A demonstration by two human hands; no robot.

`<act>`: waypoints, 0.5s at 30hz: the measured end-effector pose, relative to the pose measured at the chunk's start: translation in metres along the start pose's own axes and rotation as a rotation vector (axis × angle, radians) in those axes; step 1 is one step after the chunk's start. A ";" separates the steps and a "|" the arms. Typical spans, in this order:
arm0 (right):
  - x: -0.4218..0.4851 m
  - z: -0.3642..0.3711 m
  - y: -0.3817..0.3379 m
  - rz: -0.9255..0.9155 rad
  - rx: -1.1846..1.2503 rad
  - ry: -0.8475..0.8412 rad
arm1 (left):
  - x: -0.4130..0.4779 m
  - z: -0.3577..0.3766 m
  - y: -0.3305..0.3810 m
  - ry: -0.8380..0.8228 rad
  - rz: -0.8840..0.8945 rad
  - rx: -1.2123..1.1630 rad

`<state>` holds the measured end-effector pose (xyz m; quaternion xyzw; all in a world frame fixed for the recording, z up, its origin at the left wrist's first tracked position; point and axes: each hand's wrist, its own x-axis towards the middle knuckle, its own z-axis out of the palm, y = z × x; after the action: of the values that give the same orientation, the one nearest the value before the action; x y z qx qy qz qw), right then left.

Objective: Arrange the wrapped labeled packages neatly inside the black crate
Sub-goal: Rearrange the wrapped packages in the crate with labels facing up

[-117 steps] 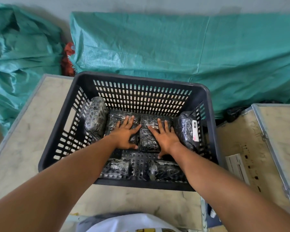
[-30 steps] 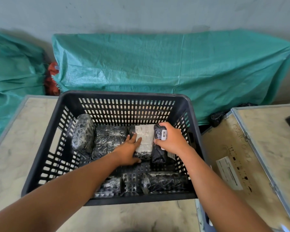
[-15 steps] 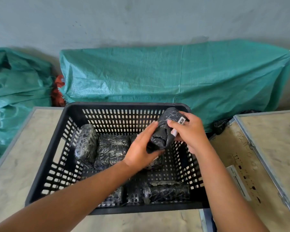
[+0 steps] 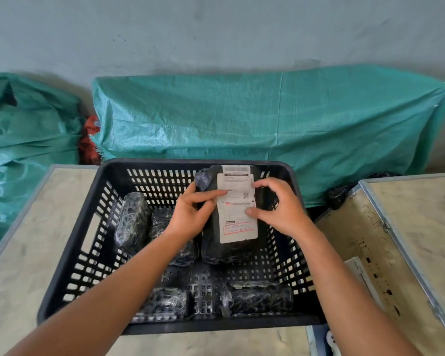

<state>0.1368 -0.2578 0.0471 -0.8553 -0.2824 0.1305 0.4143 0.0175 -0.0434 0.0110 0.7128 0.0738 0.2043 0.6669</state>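
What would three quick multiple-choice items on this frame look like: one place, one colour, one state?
1. Where is the held package?
A. on the wooden box
B. over the crate
C. on the tarp

2. What colour is the tarp?
A. red
B. yellow
C. green

3. How does the label face?
A. toward the camera
B. down
C. hidden

Key: B, the package sits in both hands, left hand and right hand, above the crate. C, the tarp is green. A, the label is readable side up.
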 end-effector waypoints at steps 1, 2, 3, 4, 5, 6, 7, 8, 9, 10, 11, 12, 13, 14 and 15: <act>-0.001 0.005 0.003 0.012 0.048 -0.078 | 0.001 -0.002 -0.002 0.007 -0.057 -0.033; -0.003 0.011 0.005 0.055 0.132 -0.163 | 0.001 -0.003 -0.004 0.010 -0.107 -0.050; -0.005 0.017 0.008 0.106 0.205 -0.244 | 0.002 -0.004 -0.007 0.008 -0.154 -0.060; -0.006 0.023 0.011 0.147 0.242 -0.307 | 0.001 -0.004 -0.011 0.001 -0.198 -0.070; -0.006 0.029 0.014 0.177 0.226 -0.358 | 0.001 -0.005 -0.016 -0.013 -0.234 -0.072; -0.006 0.034 0.017 0.204 0.176 -0.400 | 0.000 -0.005 -0.021 -0.027 -0.261 -0.059; -0.006 0.038 0.019 0.235 0.103 -0.439 | 0.000 -0.004 -0.027 -0.042 -0.285 -0.035; -0.005 0.043 0.019 0.276 0.018 -0.476 | 0.000 -0.004 -0.033 -0.058 -0.305 -0.011; -0.005 0.047 0.019 0.314 -0.060 -0.510 | 0.000 -0.003 -0.038 -0.075 -0.317 0.013; -0.005 0.052 0.019 0.342 -0.117 -0.533 | 0.000 -0.002 -0.043 -0.089 -0.321 0.038; -0.005 0.056 0.021 0.354 -0.147 -0.544 | 0.001 -0.001 -0.047 -0.099 -0.324 0.066; -0.005 0.060 0.023 0.359 -0.159 -0.545 | 0.002 -0.001 -0.051 -0.104 -0.329 0.098; -0.004 0.064 0.025 0.359 -0.160 -0.535 | 0.002 -0.002 -0.055 -0.108 -0.333 0.133; -0.003 0.067 0.028 0.356 -0.158 -0.516 | 0.002 -0.003 -0.058 -0.113 -0.337 0.166; -0.003 0.070 0.030 0.355 -0.150 -0.489 | 0.001 -0.004 -0.062 -0.126 -0.346 0.196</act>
<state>0.1136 -0.2301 -0.0204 -0.8628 -0.2286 0.3814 0.2404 0.0274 -0.0330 -0.0496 0.7623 0.1727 0.0337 0.6228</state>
